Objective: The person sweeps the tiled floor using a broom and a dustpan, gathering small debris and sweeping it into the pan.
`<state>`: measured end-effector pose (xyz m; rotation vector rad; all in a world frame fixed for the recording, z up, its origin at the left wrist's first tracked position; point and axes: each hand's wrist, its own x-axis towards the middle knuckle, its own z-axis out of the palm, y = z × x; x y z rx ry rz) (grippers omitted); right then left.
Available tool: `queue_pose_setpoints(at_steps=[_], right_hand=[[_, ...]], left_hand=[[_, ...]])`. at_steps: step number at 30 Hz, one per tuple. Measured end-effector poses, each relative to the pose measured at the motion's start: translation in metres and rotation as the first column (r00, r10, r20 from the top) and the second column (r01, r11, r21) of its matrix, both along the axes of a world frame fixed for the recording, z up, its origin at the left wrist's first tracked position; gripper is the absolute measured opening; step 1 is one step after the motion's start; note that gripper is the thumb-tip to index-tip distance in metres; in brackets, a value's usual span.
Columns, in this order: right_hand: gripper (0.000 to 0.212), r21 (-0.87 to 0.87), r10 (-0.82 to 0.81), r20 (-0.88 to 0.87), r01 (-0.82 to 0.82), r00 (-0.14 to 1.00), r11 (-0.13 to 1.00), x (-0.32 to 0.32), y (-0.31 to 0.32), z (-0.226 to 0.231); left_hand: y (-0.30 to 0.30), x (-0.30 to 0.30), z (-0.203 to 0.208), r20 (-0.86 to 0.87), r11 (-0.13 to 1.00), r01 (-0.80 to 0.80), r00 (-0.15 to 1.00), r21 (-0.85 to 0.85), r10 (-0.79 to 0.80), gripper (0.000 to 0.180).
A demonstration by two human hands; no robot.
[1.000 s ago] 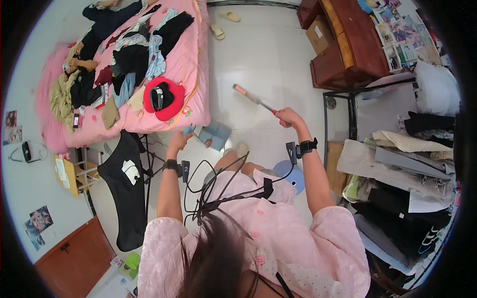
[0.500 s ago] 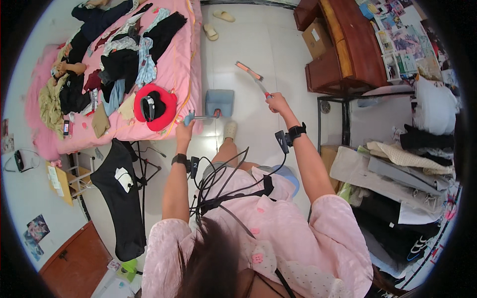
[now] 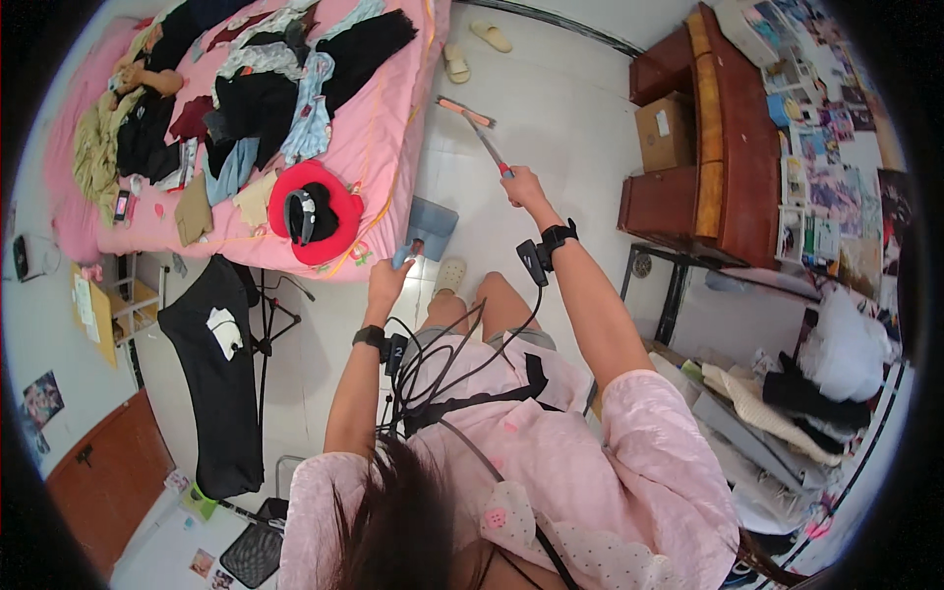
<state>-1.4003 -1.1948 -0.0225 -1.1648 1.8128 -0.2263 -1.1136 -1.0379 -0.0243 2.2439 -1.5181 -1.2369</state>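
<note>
My right hand (image 3: 528, 189) is closed round the grip of a long-handled broom (image 3: 486, 141). The broom's narrow orange head lies out ahead over the pale tiled floor, just right of the bed. In my left hand (image 3: 386, 285) is the blue handle of a dustpan (image 3: 434, 225). Its grey-blue pan is by the bed's edge, ahead of my foot; whether it touches the floor I cannot tell. Both forearms reach forward, with a black band and a small device at each wrist.
Left is a pink bed (image 3: 385, 167) with heaped clothes and a red neck pillow (image 3: 332, 241). Two slippers (image 3: 490, 36) lie beyond the broom. A wooden desk (image 3: 733, 177) and cardboard box (image 3: 665, 135) stand right. Black cloth (image 3: 224, 393) hangs near a tripod (image 3: 267, 339). Cables cross my lap.
The view has shifted, and the room appears turned. My right hand has carried the broom forward and left, bringing its head nearer the bed. The dustpan's handle now appears shorter and more tilted.
</note>
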Motion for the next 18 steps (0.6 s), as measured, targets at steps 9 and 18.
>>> queue_pose_setpoints(at_steps=[9, 18], right_hand=[[0.024, 0.068, 0.215, -0.042, -0.212, 0.976, 0.975, 0.018, -0.05, -0.07], [0.021, 0.299, 0.607, 0.009, -0.582, 0.794, 0.756, -0.024, -0.043, -0.002]], left_hand=[[0.009, -0.021, -0.004, 0.038, 0.991, -0.09, 0.995, -0.098, 0.094, 0.043], [0.01, -0.066, 0.007, 0.089, 0.981, -0.175, 0.982, 0.082, 0.168, 0.042]])
